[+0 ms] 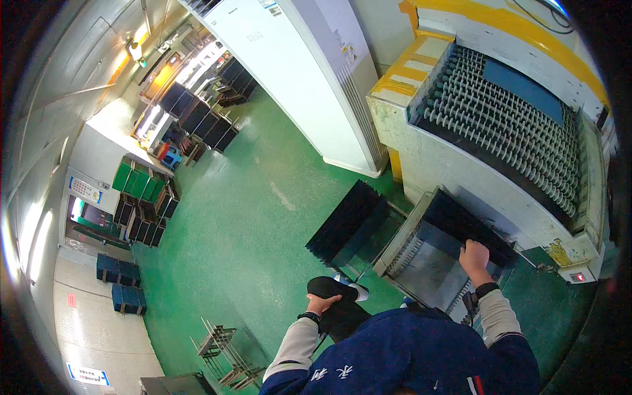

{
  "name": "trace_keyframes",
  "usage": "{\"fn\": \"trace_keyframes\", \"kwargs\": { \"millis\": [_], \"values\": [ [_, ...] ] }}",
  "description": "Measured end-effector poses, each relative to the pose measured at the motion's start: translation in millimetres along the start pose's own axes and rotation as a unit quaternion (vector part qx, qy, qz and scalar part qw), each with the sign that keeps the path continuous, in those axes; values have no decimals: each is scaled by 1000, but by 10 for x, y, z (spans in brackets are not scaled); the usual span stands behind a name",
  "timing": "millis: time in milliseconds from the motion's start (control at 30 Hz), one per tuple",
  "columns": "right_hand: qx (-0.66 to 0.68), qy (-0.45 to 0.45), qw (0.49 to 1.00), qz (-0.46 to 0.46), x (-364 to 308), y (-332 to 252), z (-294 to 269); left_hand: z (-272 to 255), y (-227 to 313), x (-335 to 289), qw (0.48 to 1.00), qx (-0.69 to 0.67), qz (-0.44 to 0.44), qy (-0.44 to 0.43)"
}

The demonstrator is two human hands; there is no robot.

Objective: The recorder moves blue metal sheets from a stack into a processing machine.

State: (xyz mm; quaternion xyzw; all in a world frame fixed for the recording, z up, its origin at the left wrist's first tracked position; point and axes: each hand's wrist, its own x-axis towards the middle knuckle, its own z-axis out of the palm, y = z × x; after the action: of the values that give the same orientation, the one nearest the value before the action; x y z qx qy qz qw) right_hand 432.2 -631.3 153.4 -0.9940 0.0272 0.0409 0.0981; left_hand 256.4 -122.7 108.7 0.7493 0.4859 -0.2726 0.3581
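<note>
My left hand (322,304) lies against my dark trouser leg (327,287), fingers stretched along the cloth. Ahead on the right, my right hand (474,256) is closed, its curled fingers at the near edge of a tight row of dark thin boards (454,220). What the fingertips pinch there is hidden. Those boards stand on edge at the far end of a grey rack (429,273) with toothed side walls; its metal base shows on the near side. Left of that rack, a second row of dark boards (345,222) stands in another holder.
A conveyor machine (421,141) with rows of rollers stands at the right, a blue board (523,91) on it. A tall white cabinet (296,72) is beside it. Metal frames (224,352), blue bins (128,299) and green crates (139,179) stand on the left.
</note>
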Motion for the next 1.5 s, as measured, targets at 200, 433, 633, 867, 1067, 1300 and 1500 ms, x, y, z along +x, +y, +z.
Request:
{"fn": "trace_keyframes", "kwargs": {
  "millis": [200, 433, 633, 867, 1067, 1300, 1500],
  "values": [
    [2, -4, 1000, 7, 1, -1, -5, 34, -52, 81, 1000, -4, 6, 2],
    [4, -5, 1000, 14, 11, -12, -16, 31, -36, 80, 1000, -5, -4, 2],
    [5, 2, 1000, 8, 13, 10, -4, 24, 7, 27, 1000, -13, -3, 0],
    [5, -11, 1000, 10, 25, 2, -44, 32, 38, 29, 1000, 4, -9, 7],
    [-7, -25, 1000, 17, 36, -31, -86, 24, -6, 81, 999, 34, -6, 1],
    [10, -8, 1000, 25, 35, -31, -76, 31, -12, 92, 1000, 18, -1, 5],
    [10, -9, 1000, 25, 44, -20, -62, 31, -1, 110, 1000, 23, 3, 4]
  ]
}}
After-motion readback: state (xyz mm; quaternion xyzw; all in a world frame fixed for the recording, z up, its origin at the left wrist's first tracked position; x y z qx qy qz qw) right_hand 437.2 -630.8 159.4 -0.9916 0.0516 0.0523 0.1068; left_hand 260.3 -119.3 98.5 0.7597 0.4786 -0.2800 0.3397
